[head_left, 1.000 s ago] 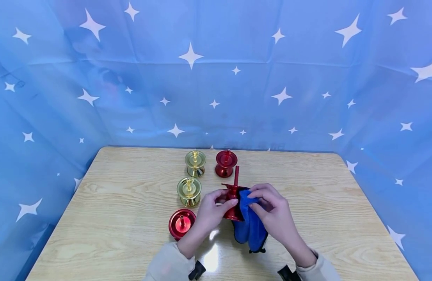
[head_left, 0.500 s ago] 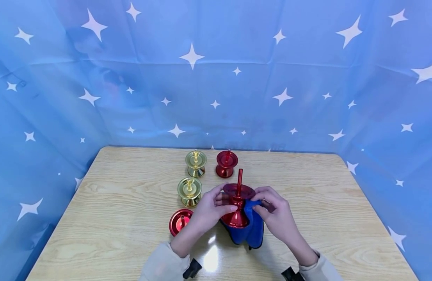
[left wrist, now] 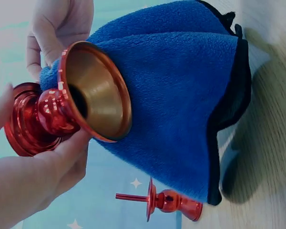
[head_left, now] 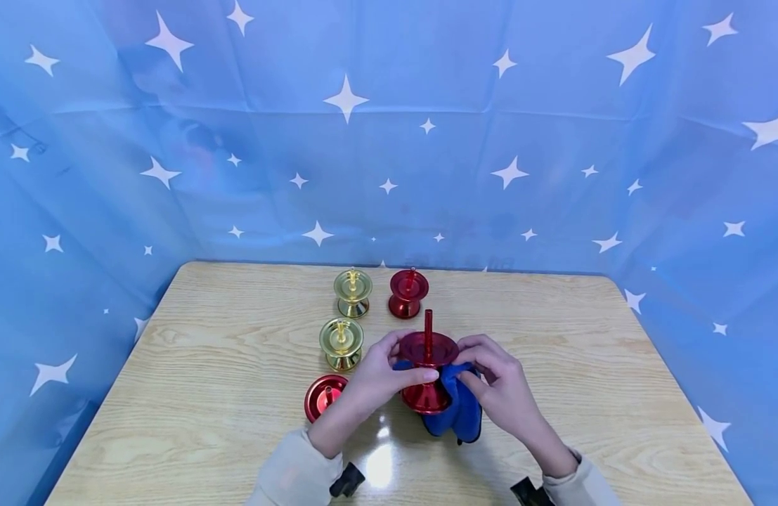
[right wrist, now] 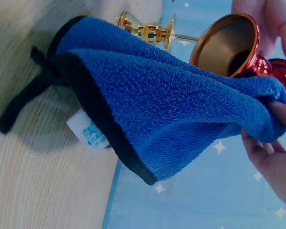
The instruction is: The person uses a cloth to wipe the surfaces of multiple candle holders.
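Note:
My left hand [head_left: 379,372] grips a shiny red candle holder [head_left: 426,399] by its narrow waist, raised off the table. Its dish and central stem point up in the head view; the left wrist view shows the hollow, brassy underside of its base. A blue plush cloth [head_left: 466,413] with black edging hangs from my right hand [head_left: 502,379], pinched between thumb and fingers. The cloth lies against the right side of the holder and passes behind it, with a bit of blue showing at the left. Some fingertips of both hands are hidden behind the holder and cloth.
Two gold candle holders [head_left: 342,344] stand upright left of the hands. Another red holder [head_left: 407,292] stands at the back. A further red one [head_left: 324,395] sits by my left forearm, partly covered by it. The wooden table [head_left: 585,365] meets a blue star-patterned curtain [head_left: 389,140] behind.
The held candle holder has turned from tilted to nearly upright, dish facing up. My left hand has shifted slightly with it. The cloth has moved around behind the holder, still pinched in my right hand.

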A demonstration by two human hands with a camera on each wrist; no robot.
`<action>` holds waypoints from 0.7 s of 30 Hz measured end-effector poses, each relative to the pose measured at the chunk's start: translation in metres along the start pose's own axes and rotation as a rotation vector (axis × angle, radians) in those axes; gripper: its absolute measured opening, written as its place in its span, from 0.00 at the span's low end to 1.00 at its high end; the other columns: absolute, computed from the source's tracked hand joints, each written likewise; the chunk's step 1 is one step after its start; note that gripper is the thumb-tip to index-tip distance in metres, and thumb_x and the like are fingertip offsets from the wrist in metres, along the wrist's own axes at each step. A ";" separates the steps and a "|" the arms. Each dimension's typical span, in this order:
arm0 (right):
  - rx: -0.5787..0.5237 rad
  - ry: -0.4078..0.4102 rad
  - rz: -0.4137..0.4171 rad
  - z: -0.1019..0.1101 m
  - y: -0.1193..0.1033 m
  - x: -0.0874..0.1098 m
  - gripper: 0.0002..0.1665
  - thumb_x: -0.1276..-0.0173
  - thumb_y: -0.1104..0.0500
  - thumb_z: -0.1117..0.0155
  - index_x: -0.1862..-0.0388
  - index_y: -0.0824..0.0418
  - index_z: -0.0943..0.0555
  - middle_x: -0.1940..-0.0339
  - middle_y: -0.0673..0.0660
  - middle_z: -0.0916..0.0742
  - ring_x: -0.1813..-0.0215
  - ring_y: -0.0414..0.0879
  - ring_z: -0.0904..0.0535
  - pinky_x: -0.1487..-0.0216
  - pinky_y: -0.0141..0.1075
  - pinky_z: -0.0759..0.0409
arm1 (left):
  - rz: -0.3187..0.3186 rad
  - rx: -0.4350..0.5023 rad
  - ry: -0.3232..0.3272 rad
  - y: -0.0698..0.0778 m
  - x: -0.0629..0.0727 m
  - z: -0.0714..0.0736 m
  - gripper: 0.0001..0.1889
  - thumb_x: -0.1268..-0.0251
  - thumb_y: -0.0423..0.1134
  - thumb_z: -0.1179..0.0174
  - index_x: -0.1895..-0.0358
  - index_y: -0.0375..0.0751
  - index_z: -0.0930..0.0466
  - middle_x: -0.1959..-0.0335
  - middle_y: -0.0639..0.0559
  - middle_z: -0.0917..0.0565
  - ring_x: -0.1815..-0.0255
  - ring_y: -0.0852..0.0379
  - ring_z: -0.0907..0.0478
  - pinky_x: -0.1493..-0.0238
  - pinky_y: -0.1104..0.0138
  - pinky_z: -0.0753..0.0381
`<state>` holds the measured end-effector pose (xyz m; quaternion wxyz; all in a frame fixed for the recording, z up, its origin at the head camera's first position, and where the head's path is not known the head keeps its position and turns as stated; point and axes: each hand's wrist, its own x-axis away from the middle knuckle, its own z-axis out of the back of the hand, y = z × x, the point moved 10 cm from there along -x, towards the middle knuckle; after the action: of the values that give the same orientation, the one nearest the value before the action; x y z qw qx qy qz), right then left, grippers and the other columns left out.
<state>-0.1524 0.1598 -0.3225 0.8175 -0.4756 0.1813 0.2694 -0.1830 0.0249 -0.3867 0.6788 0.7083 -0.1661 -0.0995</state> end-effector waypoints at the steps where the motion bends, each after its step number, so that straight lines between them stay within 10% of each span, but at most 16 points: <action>1: 0.005 0.001 0.004 0.000 0.000 0.000 0.24 0.59 0.86 0.38 0.72 0.60 0.21 0.63 0.60 0.20 0.66 0.43 0.25 0.77 0.26 0.29 | 0.006 0.007 -0.005 0.000 0.000 0.000 0.31 0.47 0.39 0.33 0.40 0.36 0.35 0.54 0.46 0.22 0.53 0.51 0.23 0.53 0.63 0.23; 11: 0.041 0.024 -0.048 0.025 0.012 -0.001 0.21 0.54 0.85 0.39 0.70 0.62 0.20 0.62 0.60 0.20 0.61 0.38 0.24 0.65 0.22 0.25 | 0.021 0.034 0.000 -0.005 0.001 -0.001 0.34 0.56 0.31 0.30 0.41 0.35 0.35 0.51 0.45 0.24 0.52 0.52 0.25 0.53 0.64 0.23; 21: 0.143 0.178 -0.251 0.087 0.051 0.006 0.13 0.50 0.83 0.39 0.69 0.70 0.21 0.61 0.58 0.21 0.57 0.31 0.26 0.57 0.18 0.28 | 0.032 -0.062 0.021 -0.046 0.006 -0.005 0.38 0.61 0.25 0.29 0.41 0.32 0.38 0.48 0.44 0.25 0.46 0.47 0.28 0.46 0.60 0.28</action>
<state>-0.1752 0.2583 -0.3187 0.8573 -0.4570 0.2109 0.1084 -0.1707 0.0283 -0.4315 0.7036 0.6852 -0.1672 -0.0863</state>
